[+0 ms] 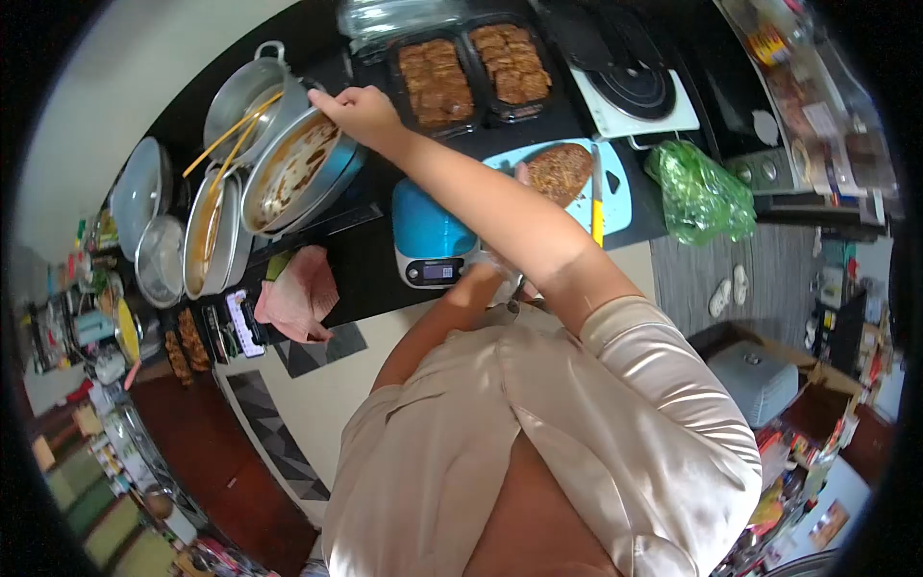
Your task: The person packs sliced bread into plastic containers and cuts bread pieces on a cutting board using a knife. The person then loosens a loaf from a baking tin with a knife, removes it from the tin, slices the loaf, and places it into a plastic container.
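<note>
Right hand: curling fingers partway at the smeared pan's rim, left of the scale, perhaps steadying it; grip unclear.
Left hand: reaching beside the scale, partly hidden; finger opening and hold unclear.
Loaf: resting right of the scale, the board probably protecting the counter.

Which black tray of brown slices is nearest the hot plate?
The right tray, just beside the hot plate; the left tray sits farther from it, nearer your right hand.

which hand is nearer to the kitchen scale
left, it's right beside the scale, though the left hand is partly hidden under the other forearm; the right hand is farther off, up by the metal bowls
</note>
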The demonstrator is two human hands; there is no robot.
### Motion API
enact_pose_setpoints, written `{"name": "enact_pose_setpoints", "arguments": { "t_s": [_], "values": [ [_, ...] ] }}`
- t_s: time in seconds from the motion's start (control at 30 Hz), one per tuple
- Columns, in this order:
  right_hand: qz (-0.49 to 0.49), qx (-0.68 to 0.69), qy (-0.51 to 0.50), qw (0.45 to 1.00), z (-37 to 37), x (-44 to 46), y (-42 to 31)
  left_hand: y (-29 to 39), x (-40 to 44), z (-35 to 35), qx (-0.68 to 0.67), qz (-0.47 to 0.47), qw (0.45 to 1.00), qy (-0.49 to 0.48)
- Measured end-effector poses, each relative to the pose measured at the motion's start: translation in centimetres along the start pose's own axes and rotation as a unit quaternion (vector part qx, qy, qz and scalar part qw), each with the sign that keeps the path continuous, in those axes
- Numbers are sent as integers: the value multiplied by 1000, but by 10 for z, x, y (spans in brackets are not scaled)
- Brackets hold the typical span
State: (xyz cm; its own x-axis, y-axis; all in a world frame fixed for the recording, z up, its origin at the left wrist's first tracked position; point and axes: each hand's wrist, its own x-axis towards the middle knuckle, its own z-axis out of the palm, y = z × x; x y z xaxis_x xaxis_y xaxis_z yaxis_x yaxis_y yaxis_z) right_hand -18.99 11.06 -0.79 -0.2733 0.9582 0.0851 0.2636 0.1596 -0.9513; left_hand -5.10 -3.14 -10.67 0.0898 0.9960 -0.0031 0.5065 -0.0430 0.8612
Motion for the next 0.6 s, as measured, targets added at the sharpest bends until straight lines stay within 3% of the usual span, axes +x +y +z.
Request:
{"name": "enact_pose_setpoints", "arguments": {
  "t_s": [0.07,0.1,0.17,0.2,0.23,0.27,0.33,0.37,0.43,0.5,0.6],
  "values": [
    [20,34,50,998,-8,-2,2,-7,-8,-2,167,74,983,1],
    [25,31,61,997,-22,-9,5,2,-6,-7,164,80,983,-9],
    [-112,63,98,987,-67,-37,11,32,2,-19,288,19,951,-107],
    [-106,58,127,984,-97,-63,8,22,12,-6,251,28,963,-100],
    [-102,52,156,981,-132,-93,9,16,16,-1,228,94,968,-37],
    [-126,-43,223,966,-164,-120,21,-11,39,29,-17,97,994,-42],
    [-43,-81,312,946,-217,-176,77,26,40,18,198,77,976,-55],
    [69,-180,302,934,-242,-212,96,46,41,11,300,70,949,-65],
    [239,-294,234,895,-259,-265,145,48,48,17,307,67,946,-85],
    [286,-293,197,891,-252,-288,148,46,51,16,308,69,943,-103],
    [251,-267,198,909,-239,-291,152,48,53,5,264,102,951,-121]
  ]
}}
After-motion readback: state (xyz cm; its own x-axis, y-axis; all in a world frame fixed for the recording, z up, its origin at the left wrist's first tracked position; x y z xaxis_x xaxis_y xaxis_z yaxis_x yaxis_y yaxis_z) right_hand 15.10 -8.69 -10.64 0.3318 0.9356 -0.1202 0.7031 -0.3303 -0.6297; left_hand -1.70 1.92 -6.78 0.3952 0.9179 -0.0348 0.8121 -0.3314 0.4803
